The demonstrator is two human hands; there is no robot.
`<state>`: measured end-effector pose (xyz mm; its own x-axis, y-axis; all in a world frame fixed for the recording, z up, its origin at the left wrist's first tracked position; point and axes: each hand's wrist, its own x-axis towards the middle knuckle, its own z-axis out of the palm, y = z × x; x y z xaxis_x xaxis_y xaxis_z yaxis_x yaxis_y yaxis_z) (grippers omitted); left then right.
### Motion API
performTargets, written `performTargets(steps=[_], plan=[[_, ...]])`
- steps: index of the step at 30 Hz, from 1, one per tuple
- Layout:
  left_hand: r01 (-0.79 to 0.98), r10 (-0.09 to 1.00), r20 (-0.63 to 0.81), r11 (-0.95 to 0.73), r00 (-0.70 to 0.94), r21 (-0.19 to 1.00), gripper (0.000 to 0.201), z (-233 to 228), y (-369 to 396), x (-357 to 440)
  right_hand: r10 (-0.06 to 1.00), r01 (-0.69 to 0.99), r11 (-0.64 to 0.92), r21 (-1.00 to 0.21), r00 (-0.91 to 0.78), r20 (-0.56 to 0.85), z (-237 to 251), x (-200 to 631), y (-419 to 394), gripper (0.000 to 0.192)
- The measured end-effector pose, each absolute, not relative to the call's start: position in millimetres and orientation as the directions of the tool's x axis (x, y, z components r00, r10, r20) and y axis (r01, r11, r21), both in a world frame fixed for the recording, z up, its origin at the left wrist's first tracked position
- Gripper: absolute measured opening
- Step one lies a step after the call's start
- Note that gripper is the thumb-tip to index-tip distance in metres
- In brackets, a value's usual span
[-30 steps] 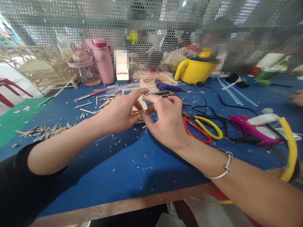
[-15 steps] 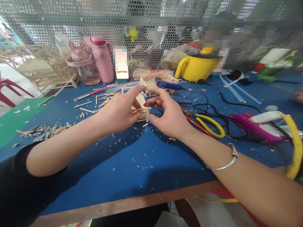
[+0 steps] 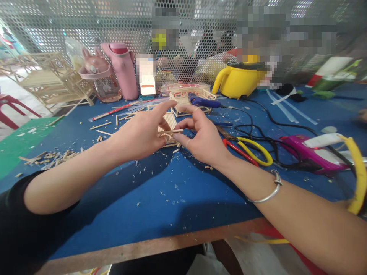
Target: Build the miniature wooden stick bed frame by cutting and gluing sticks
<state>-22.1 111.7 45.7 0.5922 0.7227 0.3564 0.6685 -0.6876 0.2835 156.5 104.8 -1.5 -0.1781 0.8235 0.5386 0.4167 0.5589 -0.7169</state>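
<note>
A thin wooden stick lies level between my two hands. My right hand pinches it near its right end with thumb and forefinger. The fingers of my left hand are closed around its left end, partly hidden behind the hand. Just behind and below the stick is a small wooden-stick model with a slatted panel, its left side covered by my left hand. A second stick-built frame stands farther back, with a blue glue gun resting on it.
Scissors with yellow handles, a red-handled tool and black cables lie to the right. A purple-and-white device sits beyond them. Stick offcuts are heaped at left. A pink bottle, phone and yellow pot stand behind.
My right thumb and forefinger have closed on the stick's right part; before, they were apart beside it. My left hand has shifted slightly left and up.
</note>
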Motion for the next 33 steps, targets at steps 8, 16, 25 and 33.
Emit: performTargets(steps=[8,16,25,33], plan=[[0.661,0.708,0.398,-0.698,0.583,0.274,0.068,39.8,114.4,-22.2,0.827,0.416,0.554,-0.721,-0.175,0.534,-2.2,154.5,104.9,0.058],[0.692,0.749,0.359,-0.658,0.557,0.298,0.066,43.3,111.4,-19.8,0.818,0.388,0.574,-0.721,-0.235,0.525,-3.2,156.0,105.2,0.064],[0.679,0.736,0.384,-0.671,0.558,0.299,0.065,41.1,112.3,-20.6,0.82,0.392,0.57,-0.722,-0.205,0.535,-2.6,155.2,105.2,0.057],[0.703,0.749,0.36,-0.655,0.556,0.278,0.068,41.5,112.5,-20.2,0.814,0.381,0.576,-0.723,-0.19,0.549,-4.4,154.5,106.7,0.054]])
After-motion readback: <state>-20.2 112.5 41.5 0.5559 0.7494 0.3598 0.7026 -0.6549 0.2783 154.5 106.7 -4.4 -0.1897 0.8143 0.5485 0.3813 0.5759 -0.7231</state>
